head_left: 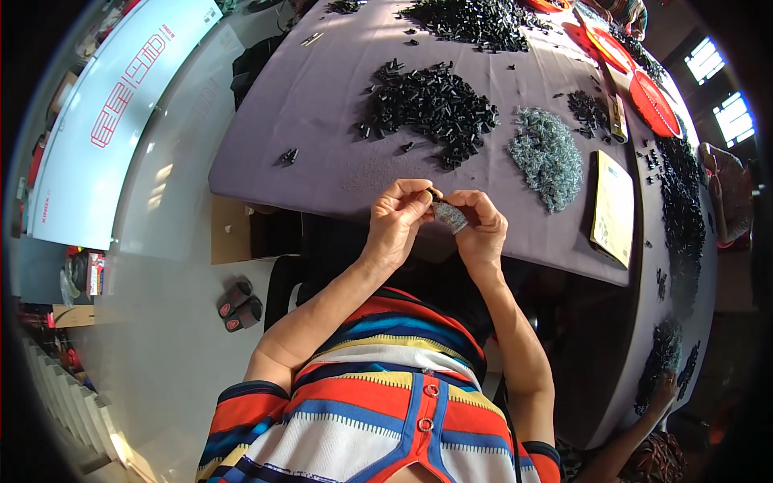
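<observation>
My left hand [393,225] pinches a small black part [436,194] between thumb and fingertips, just beyond the table's near edge. Close against it, my right hand [483,233] is closed around a clump of small clear pieces [449,216], its fingertips meeting the black part. How the two kinds of piece sit together is too small to tell. Ahead of my hands, a heap of black parts [435,109] lies on the grey-purple tablecloth [298,121]. To its right is a pile of the small clear pieces [547,157].
A yellowish flat box or pad [612,208] lies at the table's right edge. Red baskets [654,103] and more black parts stand beyond. Other people sit on the right, one with a hand [667,388] at a pile. A cardboard box [241,233] and slippers [240,304] are on the floor.
</observation>
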A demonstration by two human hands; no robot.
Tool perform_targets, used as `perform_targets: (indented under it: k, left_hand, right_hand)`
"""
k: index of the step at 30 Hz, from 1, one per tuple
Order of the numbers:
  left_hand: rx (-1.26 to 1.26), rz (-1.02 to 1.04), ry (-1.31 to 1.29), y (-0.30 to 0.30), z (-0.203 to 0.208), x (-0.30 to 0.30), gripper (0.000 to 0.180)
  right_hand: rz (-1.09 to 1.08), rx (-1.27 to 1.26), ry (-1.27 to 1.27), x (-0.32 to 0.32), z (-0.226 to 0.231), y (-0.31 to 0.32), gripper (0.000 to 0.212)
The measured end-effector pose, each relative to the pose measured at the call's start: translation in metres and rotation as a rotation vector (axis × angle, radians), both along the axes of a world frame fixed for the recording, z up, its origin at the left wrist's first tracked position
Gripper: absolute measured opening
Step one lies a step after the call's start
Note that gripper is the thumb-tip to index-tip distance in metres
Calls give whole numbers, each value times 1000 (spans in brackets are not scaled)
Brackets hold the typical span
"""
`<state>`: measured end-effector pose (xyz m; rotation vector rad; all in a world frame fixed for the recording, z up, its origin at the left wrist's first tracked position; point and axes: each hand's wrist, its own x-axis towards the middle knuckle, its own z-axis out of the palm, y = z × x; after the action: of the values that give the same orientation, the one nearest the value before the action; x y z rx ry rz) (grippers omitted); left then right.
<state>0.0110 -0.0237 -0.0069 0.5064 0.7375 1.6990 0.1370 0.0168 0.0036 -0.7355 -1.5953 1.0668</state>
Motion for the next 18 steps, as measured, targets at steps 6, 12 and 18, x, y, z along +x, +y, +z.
perform_targets:
  k: [6,12,18]
  left_hand:
    - [-28,-1,-28,0,5,2,14]
    - [-7,2,6,-1,4,0,15]
    - [40,-10,69,-1,2,-3,14]
  right_hand:
    - [58,-90,90,0,1,0,23]
    - [17,5,-8,0,1,-2,22]
    - [-16,95,-54,1,7,-3,20]
